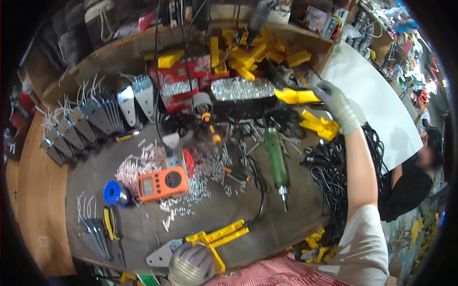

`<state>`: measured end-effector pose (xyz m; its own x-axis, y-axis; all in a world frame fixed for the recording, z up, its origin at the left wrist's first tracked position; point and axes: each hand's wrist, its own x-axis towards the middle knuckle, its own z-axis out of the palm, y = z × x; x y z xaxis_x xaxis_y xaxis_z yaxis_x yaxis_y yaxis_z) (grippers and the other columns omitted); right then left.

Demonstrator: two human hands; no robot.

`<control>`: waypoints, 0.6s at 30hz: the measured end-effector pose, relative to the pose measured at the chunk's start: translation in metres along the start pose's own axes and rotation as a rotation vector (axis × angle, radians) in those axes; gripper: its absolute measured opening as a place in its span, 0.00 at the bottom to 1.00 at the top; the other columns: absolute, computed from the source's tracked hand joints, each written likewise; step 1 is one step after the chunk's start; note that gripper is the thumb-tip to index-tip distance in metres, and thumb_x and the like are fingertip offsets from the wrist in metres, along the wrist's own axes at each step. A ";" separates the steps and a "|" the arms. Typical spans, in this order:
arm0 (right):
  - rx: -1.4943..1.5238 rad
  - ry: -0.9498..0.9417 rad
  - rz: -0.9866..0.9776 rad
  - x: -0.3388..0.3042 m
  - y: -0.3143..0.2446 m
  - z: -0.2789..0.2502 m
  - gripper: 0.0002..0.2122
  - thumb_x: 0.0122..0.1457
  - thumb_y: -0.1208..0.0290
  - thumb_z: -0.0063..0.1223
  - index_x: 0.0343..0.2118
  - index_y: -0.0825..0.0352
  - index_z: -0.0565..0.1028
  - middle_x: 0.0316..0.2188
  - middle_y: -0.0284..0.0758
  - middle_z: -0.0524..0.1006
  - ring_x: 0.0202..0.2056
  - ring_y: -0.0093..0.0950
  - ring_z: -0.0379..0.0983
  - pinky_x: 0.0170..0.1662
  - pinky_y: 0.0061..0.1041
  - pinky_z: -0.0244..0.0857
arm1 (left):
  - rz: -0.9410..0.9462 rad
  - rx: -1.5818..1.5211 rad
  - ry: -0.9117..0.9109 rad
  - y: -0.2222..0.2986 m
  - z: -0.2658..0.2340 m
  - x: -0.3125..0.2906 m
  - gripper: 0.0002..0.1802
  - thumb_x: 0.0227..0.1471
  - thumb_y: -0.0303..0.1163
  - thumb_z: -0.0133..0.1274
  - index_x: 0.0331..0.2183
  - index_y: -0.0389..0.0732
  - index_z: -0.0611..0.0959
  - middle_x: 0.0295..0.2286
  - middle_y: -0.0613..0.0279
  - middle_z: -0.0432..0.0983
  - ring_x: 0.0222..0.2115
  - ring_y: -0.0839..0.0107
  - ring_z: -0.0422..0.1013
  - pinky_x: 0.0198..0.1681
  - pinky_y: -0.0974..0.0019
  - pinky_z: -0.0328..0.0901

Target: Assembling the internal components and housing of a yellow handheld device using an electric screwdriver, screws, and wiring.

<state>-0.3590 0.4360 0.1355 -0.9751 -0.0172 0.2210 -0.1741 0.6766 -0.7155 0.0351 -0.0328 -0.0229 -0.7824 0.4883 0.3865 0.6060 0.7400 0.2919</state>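
My left hand [192,265], in a pale grey glove, is at the near edge of the bench, closed over the join of a tapered metal plate [160,256] and an opened yellow plastic handle shell [217,234]. A black cord runs from the shell's far end. My right arm reaches out to the far right. Its gloved right hand [336,102] grips a yellow plastic handle half [296,97] above the bench. Just below it lie more yellow shells [319,125]. A green electric screwdriver [275,159] rests on the bench between my hands.
An orange multimeter [163,184] lies among screws and pale tubes. Metal plates with wires [98,112] stand in a row at left. Nearby are a blue solder spool [116,194] and yellow-handled pliers [111,223]. Black cords [329,176] pile up at right. Another person sits beyond.
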 end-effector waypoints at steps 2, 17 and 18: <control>-0.137 -0.007 -0.295 -0.056 -0.015 -0.008 0.16 0.60 0.68 0.66 0.49 0.68 0.79 0.41 0.41 0.82 0.47 0.34 0.79 0.55 0.30 0.68 | -0.020 -0.050 -0.074 -0.004 0.002 -0.008 0.13 0.43 0.38 0.63 0.32 0.43 0.86 0.38 0.58 0.81 0.44 0.59 0.76 0.53 0.43 0.69; -0.749 0.018 -0.482 -0.285 0.021 0.123 0.42 0.41 0.75 0.73 0.64 0.71 0.68 0.63 0.52 0.69 0.60 0.55 0.68 0.63 0.51 0.66 | -0.033 0.005 0.039 -0.005 0.005 -0.008 0.14 0.40 0.37 0.64 0.33 0.45 0.89 0.38 0.65 0.84 0.44 0.64 0.79 0.57 0.48 0.71; -0.805 0.064 -0.394 -0.289 0.027 0.122 0.44 0.41 0.73 0.75 0.65 0.70 0.68 0.63 0.52 0.68 0.60 0.54 0.68 0.62 0.51 0.67 | -0.026 0.002 0.045 -0.004 0.005 -0.008 0.13 0.40 0.36 0.64 0.32 0.45 0.89 0.38 0.65 0.84 0.44 0.64 0.79 0.57 0.48 0.71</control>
<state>-0.0989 0.3693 -0.0289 -0.8513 -0.3322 0.4061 -0.3217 0.9420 0.0962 0.0379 -0.0373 -0.0319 -0.7906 0.4478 0.4176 0.5853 0.7528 0.3010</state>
